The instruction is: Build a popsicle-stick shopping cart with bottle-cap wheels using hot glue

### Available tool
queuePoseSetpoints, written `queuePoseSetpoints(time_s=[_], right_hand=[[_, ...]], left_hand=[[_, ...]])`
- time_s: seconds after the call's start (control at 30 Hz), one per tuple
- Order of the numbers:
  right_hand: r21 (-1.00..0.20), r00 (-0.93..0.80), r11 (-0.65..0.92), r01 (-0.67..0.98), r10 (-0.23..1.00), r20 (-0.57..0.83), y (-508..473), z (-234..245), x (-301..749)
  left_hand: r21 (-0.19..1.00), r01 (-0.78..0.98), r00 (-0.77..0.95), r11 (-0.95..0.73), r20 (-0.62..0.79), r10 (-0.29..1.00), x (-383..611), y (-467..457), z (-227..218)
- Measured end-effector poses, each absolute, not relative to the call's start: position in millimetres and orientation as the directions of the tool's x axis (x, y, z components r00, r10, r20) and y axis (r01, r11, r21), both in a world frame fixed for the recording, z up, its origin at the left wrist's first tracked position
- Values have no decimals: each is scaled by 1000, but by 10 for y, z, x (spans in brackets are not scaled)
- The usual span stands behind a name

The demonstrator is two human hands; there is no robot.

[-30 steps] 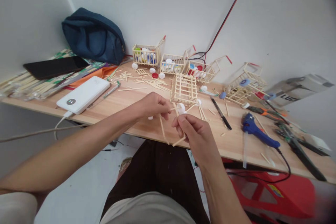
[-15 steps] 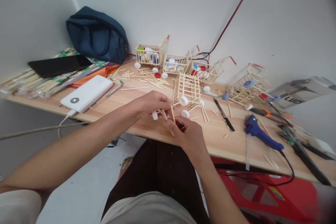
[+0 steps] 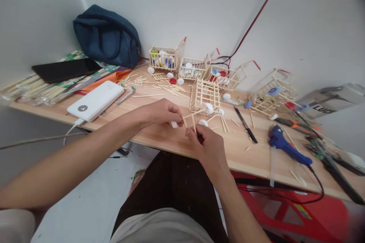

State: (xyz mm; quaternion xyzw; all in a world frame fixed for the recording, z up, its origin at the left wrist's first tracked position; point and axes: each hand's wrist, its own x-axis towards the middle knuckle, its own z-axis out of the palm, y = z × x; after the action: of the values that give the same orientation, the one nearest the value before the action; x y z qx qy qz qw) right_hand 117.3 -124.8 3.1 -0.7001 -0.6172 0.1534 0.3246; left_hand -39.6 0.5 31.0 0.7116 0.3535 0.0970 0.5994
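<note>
Left hand: your left hand (image 3: pixel 162 113) pinches one end of the stick frame (image 3: pixel 194 121), a white cap (image 3: pixel 173 124) just under its fingers (whether you grip the cap too, I can't tell).
Right hand: your right hand (image 3: pixel 209 142) closes thumb and finger on the slanting sticks, back of the hand up.
Arms: your left forearm reaches in almost sideways, your right one from low down, both hands near each other.
Stick frame: between your hands, over the near part of the table (image 3: pixel 159 136); it looks partly joined.
Barred box: just beyond your hands, the barred box (image 3: pixel 205 93) seems built, but shows no red-tipped handle; that and fixing the frame look left to do.
Carts: farther beyond, the handled carts (image 3: pixel 164 68) look finished.
Glue gun: well right of your right hand, the glue gun (image 3: pixel 288 146) lies unheld.
</note>
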Motion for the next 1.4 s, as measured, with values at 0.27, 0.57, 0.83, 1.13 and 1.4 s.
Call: queuePoseSetpoints(time_s=[0.27, 0.57, 0.83, 1.13, 1.4], right_hand=[[-862, 107, -78, 500, 994, -27, -1282, 13, 1217], [-884, 25, -327, -334, 935, -355, -1363, 85, 1147], [-861, 17, -310, -402, 938, -346, -1384, 113, 1090], [-960, 153, -234, 156, 966, -211, -1564, 256, 1020], [-962, 169, -263, -72, 948, -271, -1550, 212, 1189]], left_hand=[[820, 489, 693, -296, -160, 703, -309, -58, 294], [668, 515, 680, -537, 64, 731, -246, -215, 399], [568, 457, 710, -684, 230, 665, -235, -275, 420], [433, 592, 707, -679, 125, 696, -233, -146, 309], [579, 544, 744, -608, 3, 668, -482, 8, 349]])
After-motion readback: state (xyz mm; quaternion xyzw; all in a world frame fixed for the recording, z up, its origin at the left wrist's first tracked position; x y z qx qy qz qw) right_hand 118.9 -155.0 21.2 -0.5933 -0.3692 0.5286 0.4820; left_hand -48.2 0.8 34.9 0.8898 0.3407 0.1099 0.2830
